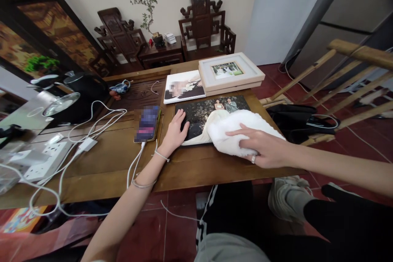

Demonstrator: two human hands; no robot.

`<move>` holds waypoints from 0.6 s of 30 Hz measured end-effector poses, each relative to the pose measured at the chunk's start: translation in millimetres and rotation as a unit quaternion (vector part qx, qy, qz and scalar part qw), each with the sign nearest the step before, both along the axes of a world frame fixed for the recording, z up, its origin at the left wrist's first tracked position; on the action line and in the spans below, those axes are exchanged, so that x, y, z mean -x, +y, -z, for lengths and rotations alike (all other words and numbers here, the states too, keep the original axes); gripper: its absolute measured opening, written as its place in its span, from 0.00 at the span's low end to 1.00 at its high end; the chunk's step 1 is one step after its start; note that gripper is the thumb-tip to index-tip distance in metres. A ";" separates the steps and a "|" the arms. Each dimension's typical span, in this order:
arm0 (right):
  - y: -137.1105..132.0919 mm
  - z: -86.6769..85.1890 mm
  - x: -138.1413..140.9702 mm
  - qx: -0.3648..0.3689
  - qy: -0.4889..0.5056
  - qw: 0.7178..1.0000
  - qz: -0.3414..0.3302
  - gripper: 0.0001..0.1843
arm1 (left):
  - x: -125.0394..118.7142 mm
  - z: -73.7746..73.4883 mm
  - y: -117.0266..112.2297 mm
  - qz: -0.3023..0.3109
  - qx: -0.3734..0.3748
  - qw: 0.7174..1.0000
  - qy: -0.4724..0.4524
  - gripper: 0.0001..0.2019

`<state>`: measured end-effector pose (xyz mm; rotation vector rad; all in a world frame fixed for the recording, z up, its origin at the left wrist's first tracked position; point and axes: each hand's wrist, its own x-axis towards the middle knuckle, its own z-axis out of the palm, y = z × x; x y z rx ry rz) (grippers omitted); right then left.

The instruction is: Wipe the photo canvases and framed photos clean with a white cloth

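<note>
At the near side, a shoe (285,196) shows below the edge of a wooden table (190,168). On the table, the person's right hand (260,143), with a ring on one finger, holds a bunched white cloth (236,131), its index finger stretched over the pile. The cloth lies over the lower right part of a dark photo panel (196,118) showing two people in formal dress; the panel lies flat near the table's front edge. The left hand (176,131) rests palm down on the panel's left edge, holding nothing, thumb spread from the fingers. To its left lies a phone (147,125) with a cable plugged in, and farther left a white power strip (46,163) among loose cables. Just beyond the panel are a white-edged photo (184,88) and, to its right, a pale picture frame (256,74) stacked on another. Behind the table, a potted plant (149,8) stands between two carved dark chairs (201,24).
</note>
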<state>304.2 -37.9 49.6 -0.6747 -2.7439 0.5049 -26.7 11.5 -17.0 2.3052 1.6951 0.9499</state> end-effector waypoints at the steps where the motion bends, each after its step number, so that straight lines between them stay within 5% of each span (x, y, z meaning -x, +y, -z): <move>1: 1.3 -1.8 0.8 0.002 -0.004 1.000 -0.002 0.07 | 0.0 0.0 0.0 0.001 0.000 1.000 0.000 0.23; 5: 22.0 -11.8 10.6 -0.007 -0.045 0.999 0.026 0.06 | 0.1 -0.1 0.2 0.002 -0.003 1.000 0.001 0.22; 14: 129.8 -27.9 40.0 -0.012 -0.076 0.995 0.065 0.16 | 0.8 -0.7 0.6 0.006 0.003 1.000 0.006 0.22; 18: 152.5 -33.6 51.7 -0.017 -0.086 0.990 0.107 0.15 | 1.0 -0.7 0.5 0.005 0.003 1.000 0.005 0.22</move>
